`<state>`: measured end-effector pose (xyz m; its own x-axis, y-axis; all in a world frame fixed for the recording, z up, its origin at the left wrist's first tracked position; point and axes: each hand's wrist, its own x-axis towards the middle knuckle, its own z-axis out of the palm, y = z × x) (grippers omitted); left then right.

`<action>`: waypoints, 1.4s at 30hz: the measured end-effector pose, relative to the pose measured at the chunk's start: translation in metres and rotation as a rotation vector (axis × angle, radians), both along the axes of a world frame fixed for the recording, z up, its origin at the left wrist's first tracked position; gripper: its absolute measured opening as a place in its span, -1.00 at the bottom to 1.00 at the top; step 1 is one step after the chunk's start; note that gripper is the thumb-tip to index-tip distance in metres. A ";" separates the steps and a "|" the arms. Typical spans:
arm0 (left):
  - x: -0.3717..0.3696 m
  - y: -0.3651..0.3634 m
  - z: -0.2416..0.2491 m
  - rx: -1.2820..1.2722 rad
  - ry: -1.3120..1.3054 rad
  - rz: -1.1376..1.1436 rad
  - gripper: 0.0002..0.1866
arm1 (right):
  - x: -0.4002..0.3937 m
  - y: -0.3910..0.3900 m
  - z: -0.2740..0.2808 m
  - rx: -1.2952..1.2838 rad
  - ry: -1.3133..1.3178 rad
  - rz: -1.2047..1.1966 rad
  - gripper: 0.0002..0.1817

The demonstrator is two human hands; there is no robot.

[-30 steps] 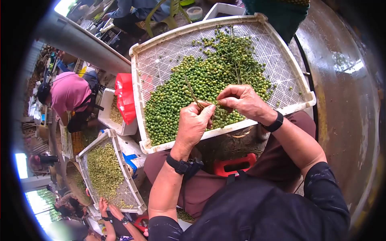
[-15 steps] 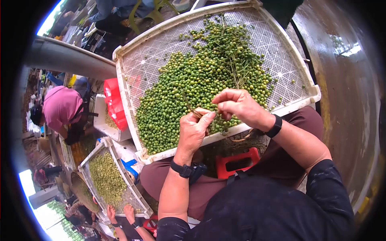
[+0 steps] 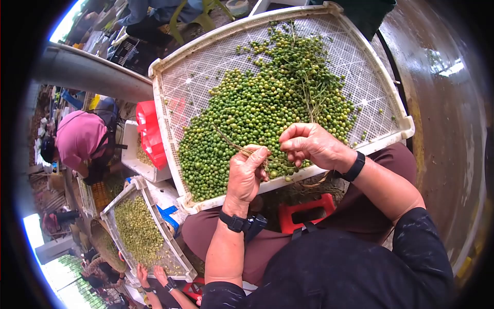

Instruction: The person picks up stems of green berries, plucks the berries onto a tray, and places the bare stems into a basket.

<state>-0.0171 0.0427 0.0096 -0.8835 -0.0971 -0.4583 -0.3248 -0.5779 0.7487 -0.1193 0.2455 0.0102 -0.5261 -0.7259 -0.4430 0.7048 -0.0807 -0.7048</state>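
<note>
My left hand (image 3: 246, 174) is closed on a thin bunch of bare brown stems (image 3: 226, 138), which stick out past the thumb over the fruit. Beside it, a short gap away, my right hand (image 3: 315, 146) has its fingers curled together at the near rim. Whatever its fingertips hold, if anything, is too small to make out. Beneath both hands lies a heap of small round green and yellowish fruits (image 3: 242, 108) in a white mesh tray (image 3: 177, 95). Leafy stalks with fruit attached (image 3: 312, 98) rest on the heap's right side.
A red stool (image 3: 303, 212) stands below the tray, between my knees. At left, another person's hands (image 3: 152, 275) touch a second tray (image 3: 145, 188) of paler fruit. A person in pink (image 3: 80, 136) bends near a white bin with a red bag (image 3: 149, 135). Wet pavement (image 3: 447, 118) runs along the right.
My right hand has moved slightly away from my left, so the two are farther apart. The stems in my left hand now point more up and to the left.
</note>
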 end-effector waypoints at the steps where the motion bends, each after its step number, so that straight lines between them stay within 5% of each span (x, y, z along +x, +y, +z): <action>1: 0.000 0.002 0.001 -0.016 -0.002 -0.001 -0.82 | 0.000 0.000 0.000 -0.011 0.013 0.016 -0.74; 8: 0.003 0.006 -0.002 -0.112 0.044 -0.054 -0.85 | 0.010 -0.009 0.006 0.125 0.244 0.144 -0.79; 16: 0.006 -0.002 -0.004 0.211 0.080 -0.002 -0.89 | -0.004 0.003 0.018 -0.112 -0.020 0.002 -0.85; 20: 0.006 0.000 -0.002 0.199 0.123 -0.030 -0.88 | -0.003 0.000 0.013 -0.057 -0.099 0.090 -0.76; 24: 0.007 0.001 -0.004 0.155 0.134 -0.065 -0.86 | 0.005 -0.006 0.014 0.067 0.124 0.234 -0.74; 35: 0.006 -0.002 0.001 0.232 0.267 -0.140 -0.77 | -0.001 0.002 0.010 -0.224 -0.116 0.050 -0.86; 42: 0.007 -0.001 -0.004 0.249 0.271 -0.150 -0.81 | 0.011 -0.004 0.011 -0.085 -0.070 0.152 -0.71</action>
<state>-0.0102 0.0421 0.0058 -0.9715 0.1274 -0.1999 -0.2297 -0.7138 0.6616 -0.1081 0.2410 0.0214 -0.3771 -0.8312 -0.4086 0.7606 -0.0262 -0.6487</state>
